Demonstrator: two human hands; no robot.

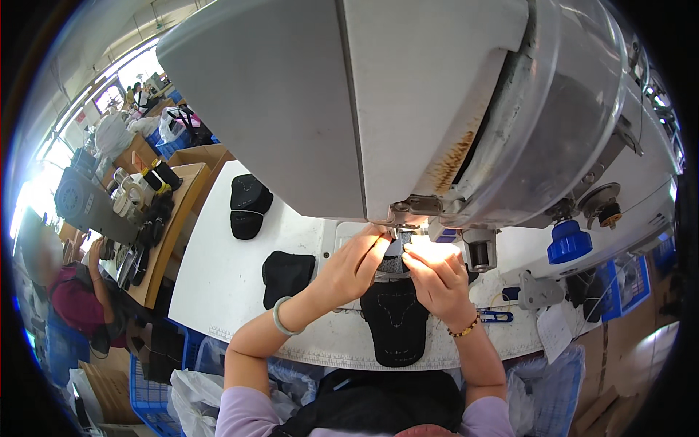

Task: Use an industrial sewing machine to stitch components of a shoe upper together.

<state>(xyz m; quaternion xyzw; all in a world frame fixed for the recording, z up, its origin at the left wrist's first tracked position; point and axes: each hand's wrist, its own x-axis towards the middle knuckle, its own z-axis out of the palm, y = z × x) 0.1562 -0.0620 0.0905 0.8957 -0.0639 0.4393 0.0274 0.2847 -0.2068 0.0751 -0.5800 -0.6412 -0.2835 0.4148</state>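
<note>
Under the head of a large white sewing machine (429, 109), both my hands meet near the lit needle area. My left hand (349, 266) is closed, its fingertips at the left edge of a small grey fabric piece (394, 264). Opposite it, my right hand (440, 280) pinches the right edge of the same piece; glare washes out part of these fingers. Toward me lies a black shaped fabric piece (395, 328) with a pale outline on it. Whether it joins the grey piece is hidden. Two more black fabric pieces, one farther off (250, 207) and one nearer (287, 277), rest left of my hands.
The white machine table (218, 291) has a curved front edge. Blue-handled thread snips (496, 317) and a paper slip (555, 333) lie at right, below a blue knob (569, 242). Blue crates (149, 397) stand below. A person in maroon (80, 306) works at far left.
</note>
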